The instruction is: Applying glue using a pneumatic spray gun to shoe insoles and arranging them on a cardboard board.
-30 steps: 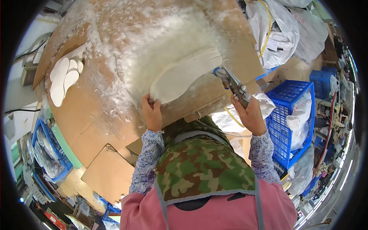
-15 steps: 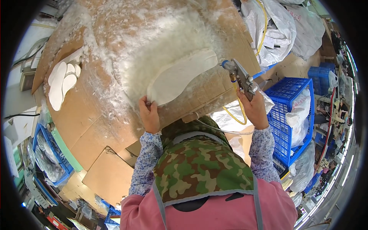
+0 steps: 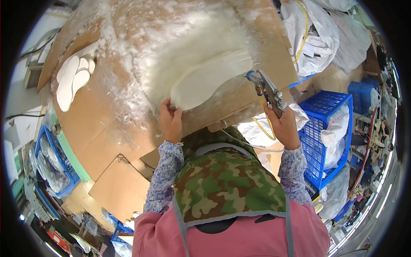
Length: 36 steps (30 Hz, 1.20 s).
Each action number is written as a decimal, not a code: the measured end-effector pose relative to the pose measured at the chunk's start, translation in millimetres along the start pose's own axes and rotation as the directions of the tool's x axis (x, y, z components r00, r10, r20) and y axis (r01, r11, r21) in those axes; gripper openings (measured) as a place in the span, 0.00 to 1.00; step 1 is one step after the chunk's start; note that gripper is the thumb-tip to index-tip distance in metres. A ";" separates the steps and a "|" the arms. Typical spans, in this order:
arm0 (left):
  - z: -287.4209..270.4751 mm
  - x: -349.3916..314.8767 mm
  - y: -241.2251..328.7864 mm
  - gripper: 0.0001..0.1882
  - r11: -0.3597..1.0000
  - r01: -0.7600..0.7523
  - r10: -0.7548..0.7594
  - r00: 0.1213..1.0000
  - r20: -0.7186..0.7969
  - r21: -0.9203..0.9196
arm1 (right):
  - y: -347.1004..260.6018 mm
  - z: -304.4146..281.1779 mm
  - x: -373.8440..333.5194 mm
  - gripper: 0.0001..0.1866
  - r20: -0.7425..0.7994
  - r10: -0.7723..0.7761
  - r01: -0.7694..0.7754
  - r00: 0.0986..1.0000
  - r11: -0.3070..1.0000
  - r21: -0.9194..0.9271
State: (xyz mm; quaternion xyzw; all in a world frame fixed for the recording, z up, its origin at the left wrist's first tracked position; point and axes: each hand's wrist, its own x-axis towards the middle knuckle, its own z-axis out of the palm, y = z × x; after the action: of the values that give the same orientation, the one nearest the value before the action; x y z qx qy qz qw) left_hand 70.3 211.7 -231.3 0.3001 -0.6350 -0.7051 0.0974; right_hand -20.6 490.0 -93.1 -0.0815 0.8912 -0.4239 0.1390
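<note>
A white, foot-shaped insole [image 3: 209, 81] lies slantwise on the cardboard-covered worktop [image 3: 102, 141]. My left hand [image 3: 172, 123] pinches its near-left end, thumb and fingers closed around the edge. In my right hand [image 3: 284, 126] is a metal spray gun [image 3: 269, 92], gripped by its handle, with a yellow hose [image 3: 269, 122] running down from it. Its blue-ringed nozzle is just beside the insole's far-right end, on the near side, without visible contact. Whitish, fibrous residue [image 3: 162, 55] coats the cardboard around the insole.
Several more white insoles [image 3: 73, 83] are stacked at the worktop's left. Right of me stands a blue plastic crate [image 3: 314, 128] with white bags; big white sacks [image 3: 314, 43] sit at the far right. Another blue crate [image 3: 55, 162] holds clear plastic bags at left.
The whole view has shifted slightly. Relative to the insole, the spray gun has come a little left, its nozzle now beside the tip's near edge. Both hands keep their holds.
</note>
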 end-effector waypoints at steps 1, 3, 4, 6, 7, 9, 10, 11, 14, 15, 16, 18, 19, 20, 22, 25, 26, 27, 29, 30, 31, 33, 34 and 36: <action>-0.7 0.1 -0.6 0.20 1.000 0.006 -0.005 1.000 -0.030 0.013 | -2.7 2.6 -1.1 0.12 0.021 0.015 -0.016 1.000 1.000 0.003; -1.0 -0.2 -1.5 0.20 0.987 -0.006 0.010 1.000 -0.024 0.162 | -8.6 8.6 -3.5 0.12 0.078 0.057 -0.056 0.995 0.998 -0.017; -0.9 -0.4 -1.4 0.20 0.982 -0.003 0.011 0.999 -0.045 0.190 | -11.8 12.0 -4.9 0.12 0.106 0.059 -0.057 0.993 0.998 -0.018; 0.8 -0.7 -1.1 0.20 0.993 -0.025 0.028 0.999 -0.027 0.116 | -18.0 17.7 -8.3 0.13 0.160 0.014 -0.002 0.987 0.997 -0.077; 1.1 -0.8 -0.6 0.19 0.995 -0.035 0.036 0.999 -0.016 0.090 | -20.8 24.6 -9.8 0.13 0.135 -0.067 0.066 0.989 0.998 0.012; 2.2 -1.1 0.2 0.19 0.991 -0.011 0.017 0.999 -0.044 0.136 | -26.6 30.4 -14.1 0.14 0.200 -0.051 0.052 0.978 0.999 0.000; 2.6 -1.2 0.4 0.18 0.993 -0.026 0.030 0.999 -0.029 0.119 | -29.3 33.2 -16.3 0.14 0.246 -0.041 0.044 0.968 0.999 -0.005; 2.8 -1.1 0.4 0.18 0.989 -0.013 0.020 0.999 -0.049 0.146 | -31.8 37.2 -18.3 0.16 0.287 -0.029 0.025 0.958 1.000 0.017; 3.0 -1.1 -0.8 0.19 0.987 -0.012 0.020 0.999 -0.046 0.158 | -37.9 47.2 -23.2 0.13 0.306 -0.124 0.121 0.944 0.992 0.030; 3.2 -0.9 -1.4 0.19 0.983 -0.028 0.037 0.998 -0.048 0.183 | -39.4 48.9 -25.0 0.13 0.334 -0.124 0.113 0.934 0.992 0.051; 3.3 -0.9 -2.0 0.19 0.980 -0.064 0.072 0.997 -0.038 0.188 | -40.3 50.9 -25.7 0.13 0.344 -0.124 0.115 0.931 0.992 0.047; 4.4 0.0 -2.8 0.19 0.988 -0.047 0.055 0.997 -0.053 0.149 | -40.8 52.6 -26.5 0.14 0.349 -0.218 0.206 0.911 0.976 0.072; 4.6 0.0 -2.6 0.18 0.997 -0.043 0.046 0.998 -0.040 0.070 | -40.2 52.0 -26.1 0.14 0.343 -0.234 0.230 0.910 0.972 0.051; 4.6 -0.4 -2.2 0.18 0.994 -0.053 0.058 0.997 -0.058 0.091 | -39.1 50.2 -25.4 0.14 0.351 -0.231 0.230 0.907 0.972 0.045; 4.4 -1.5 -0.9 0.18 0.976 -0.035 0.047 0.998 -0.051 0.214 | -35.2 43.5 -22.9 0.13 0.333 -0.127 0.137 0.934 0.991 -0.005; 5.1 -2.7 1.0 0.17 0.981 -0.065 0.072 0.997 -0.032 0.184 | -25.2 29.6 -15.4 0.15 0.305 -0.050 0.070 0.951 0.996 -0.055; 5.6 -2.9 1.7 0.17 0.979 -0.027 0.037 0.998 -0.048 0.202 | -21.2 25.4 -12.7 0.16 0.284 -0.018 0.042 0.959 0.996 -0.077; 5.9 -3.0 2.9 0.17 0.986 -0.038 0.045 0.998 -0.039 0.160 | -17.0 20.7 -10.3 0.14 0.234 -0.026 0.050 0.972 0.994 -0.098; 7.3 -3.4 7.4 0.18 0.992 -0.053 0.057 0.998 -0.029 0.117 | -8.2 14.1 -4.4 0.15 0.173 -0.034 0.046 0.984 0.997 -0.065; 8.0 -3.9 11.6 0.18 0.997 -0.008 0.010 1.000 -0.029 0.072 | -4.0 11.1 -1.9 0.15 0.110 -0.041 0.044 0.993 0.999 -0.031; 10.2 -4.6 17.0 0.18 0.999 0.047 -0.047 0.999 -0.026 0.020 | -0.2 5.9 0.1 0.16 0.085 -0.042 0.046 0.995 0.998 -0.045; 16.8 -7.2 32.7 0.18 0.987 0.066 -0.070 0.997 -0.019 -0.145 | 6.7 -1.7 5.6 0.16 0.023 -0.109 0.111 0.994 0.990 -0.088; 19.6 -9.2 43.3 0.17 0.943 0.151 -0.162 0.987 -0.014 -0.297 | 9.3 -4.4 8.2 0.17 -0.063 -0.192 0.184 0.979 0.977 -0.108; 22.8 -15.5 69.3 0.17 0.914 0.104 -0.105 0.994 0.018 -0.392 | 10.7 -20.6 4.6 0.16 -0.020 -0.052 0.050 0.998 0.994 -0.095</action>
State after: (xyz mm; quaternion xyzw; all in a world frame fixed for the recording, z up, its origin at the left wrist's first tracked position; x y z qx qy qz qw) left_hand 53.4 226.7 -160.2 0.3091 -0.4639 -0.8217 0.1187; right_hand -31.8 510.6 -89.8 -0.1059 0.9095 -0.3854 0.1142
